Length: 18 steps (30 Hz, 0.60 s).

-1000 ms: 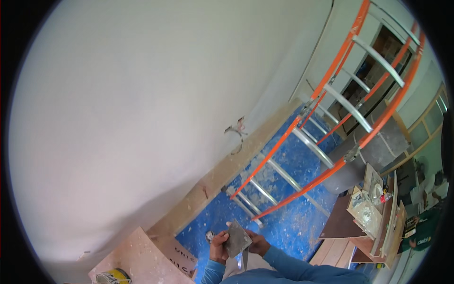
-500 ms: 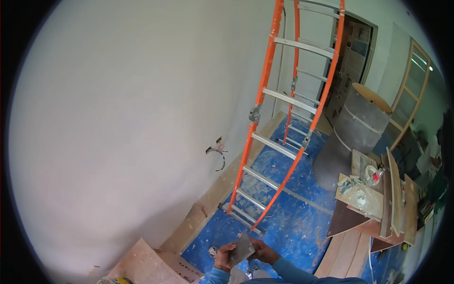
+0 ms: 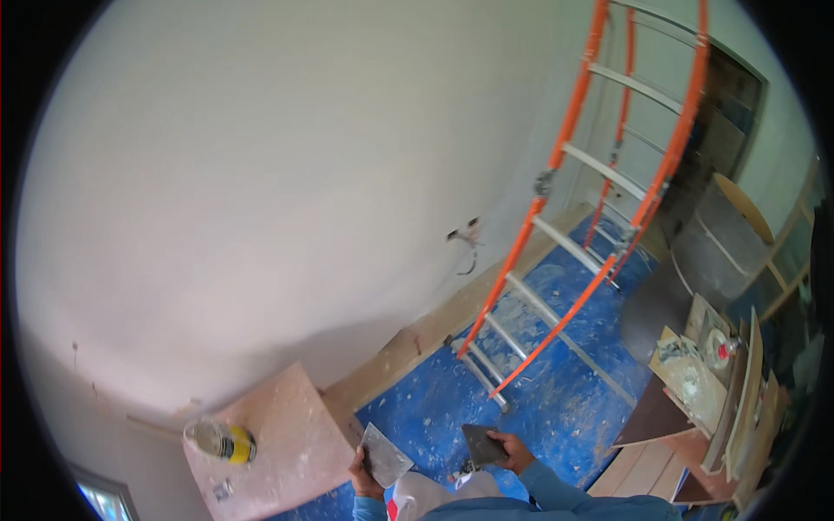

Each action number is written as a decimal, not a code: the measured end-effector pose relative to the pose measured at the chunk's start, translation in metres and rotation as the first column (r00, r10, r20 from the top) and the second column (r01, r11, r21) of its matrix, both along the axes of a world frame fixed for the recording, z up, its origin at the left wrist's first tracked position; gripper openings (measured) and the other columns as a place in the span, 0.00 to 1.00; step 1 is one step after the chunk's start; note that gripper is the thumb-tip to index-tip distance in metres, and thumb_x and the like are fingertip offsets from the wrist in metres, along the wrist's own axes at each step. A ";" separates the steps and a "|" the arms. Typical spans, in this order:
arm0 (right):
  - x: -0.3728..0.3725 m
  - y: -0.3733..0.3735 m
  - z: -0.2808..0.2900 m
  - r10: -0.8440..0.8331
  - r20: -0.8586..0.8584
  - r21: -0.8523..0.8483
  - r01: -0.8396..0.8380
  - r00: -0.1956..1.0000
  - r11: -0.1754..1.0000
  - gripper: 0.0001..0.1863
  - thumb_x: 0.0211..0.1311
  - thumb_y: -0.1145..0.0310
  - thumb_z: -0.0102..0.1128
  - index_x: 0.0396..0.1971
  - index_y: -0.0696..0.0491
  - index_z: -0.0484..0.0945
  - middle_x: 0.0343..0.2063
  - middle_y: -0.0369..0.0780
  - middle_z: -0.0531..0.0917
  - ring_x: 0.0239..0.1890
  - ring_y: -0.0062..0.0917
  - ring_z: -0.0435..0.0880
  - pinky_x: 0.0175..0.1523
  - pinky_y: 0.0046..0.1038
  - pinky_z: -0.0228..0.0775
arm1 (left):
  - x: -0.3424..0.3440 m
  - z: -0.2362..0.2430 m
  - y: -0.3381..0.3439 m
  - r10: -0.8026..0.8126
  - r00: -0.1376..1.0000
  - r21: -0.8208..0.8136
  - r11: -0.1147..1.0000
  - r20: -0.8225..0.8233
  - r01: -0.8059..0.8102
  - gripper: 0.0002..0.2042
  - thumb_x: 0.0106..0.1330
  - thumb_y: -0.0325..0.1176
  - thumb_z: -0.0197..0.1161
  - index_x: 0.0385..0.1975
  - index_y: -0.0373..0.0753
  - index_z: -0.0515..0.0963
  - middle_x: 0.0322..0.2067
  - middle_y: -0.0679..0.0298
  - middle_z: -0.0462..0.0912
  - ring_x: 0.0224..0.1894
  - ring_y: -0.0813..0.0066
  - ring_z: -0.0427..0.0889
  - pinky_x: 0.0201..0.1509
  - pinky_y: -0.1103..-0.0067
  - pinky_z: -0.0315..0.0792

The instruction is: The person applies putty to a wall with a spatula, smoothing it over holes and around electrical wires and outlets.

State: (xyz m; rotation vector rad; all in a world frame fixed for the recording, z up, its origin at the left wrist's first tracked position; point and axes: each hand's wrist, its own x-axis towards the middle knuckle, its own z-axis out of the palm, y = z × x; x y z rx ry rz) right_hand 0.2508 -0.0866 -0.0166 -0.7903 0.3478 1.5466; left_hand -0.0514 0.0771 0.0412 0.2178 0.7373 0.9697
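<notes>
My left hand (image 3: 360, 472) grips a light, smudged flat metal blade (image 3: 386, 453) near the lower middle of the view. My right hand (image 3: 514, 452) holds a darker flat blade (image 3: 480, 442), held apart from the other one. Both hands are closed on these tools, whose handles are mostly hidden. Left of them, a yellow-labelled open container (image 3: 236, 445) stands on a pale pinkish board surface (image 3: 287, 404).
An orange-railed ladder (image 3: 573, 308) stands on blue floor covering (image 3: 417, 417) beside the white wall (image 3: 261, 174), where wires (image 3: 469, 256) hang from openings. A large grey cylinder (image 3: 712, 247) and propped boards with cluttered tops (image 3: 691, 386) occupy the right.
My hands, earlier together at one plate, have separated, each now holding its own blade. The view has shifted, bringing the container and more of the pink board into sight at left.
</notes>
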 end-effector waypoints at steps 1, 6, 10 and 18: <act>-0.012 0.008 -0.010 0.034 0.013 -0.037 -0.033 0.999 0.999 0.17 0.62 0.70 0.60 0.49 0.61 0.75 0.41 0.46 0.84 0.42 0.37 0.85 0.50 0.39 0.80 | -0.018 -0.014 -0.002 0.057 0.998 -0.023 0.998 -0.008 -0.057 0.21 0.62 0.40 0.61 0.53 0.36 0.75 0.47 0.58 0.81 0.50 0.59 0.80 0.58 0.64 0.73; -0.087 0.053 0.007 0.229 0.110 -0.007 -0.230 0.967 0.973 0.15 0.60 0.73 0.61 0.47 0.58 0.77 0.40 0.44 0.84 0.40 0.37 0.86 0.42 0.41 0.82 | -0.109 -0.053 -0.028 0.062 0.996 0.001 0.998 0.063 -0.062 0.17 0.67 0.35 0.59 0.53 0.36 0.75 0.48 0.60 0.81 0.49 0.65 0.81 0.57 0.68 0.73; -0.163 0.098 -0.025 0.473 0.297 -0.090 -0.469 0.830 0.879 0.16 0.59 0.76 0.60 0.48 0.61 0.76 0.41 0.44 0.84 0.40 0.34 0.86 0.46 0.36 0.79 | -0.183 -0.039 -0.049 0.222 0.972 -0.025 0.974 -0.075 -0.224 0.16 0.65 0.30 0.61 0.52 0.36 0.75 0.46 0.63 0.82 0.48 0.68 0.81 0.55 0.70 0.74; -0.353 0.181 -0.050 0.521 0.809 -0.205 -0.700 0.271 0.684 0.11 0.62 0.74 0.60 0.44 0.60 0.80 0.37 0.36 0.84 0.40 0.21 0.82 0.48 0.25 0.73 | -0.388 -0.145 -0.075 0.389 0.846 -0.343 0.788 -0.365 -0.511 0.13 0.66 0.30 0.57 0.48 0.34 0.76 0.41 0.60 0.82 0.40 0.63 0.83 0.41 0.64 0.79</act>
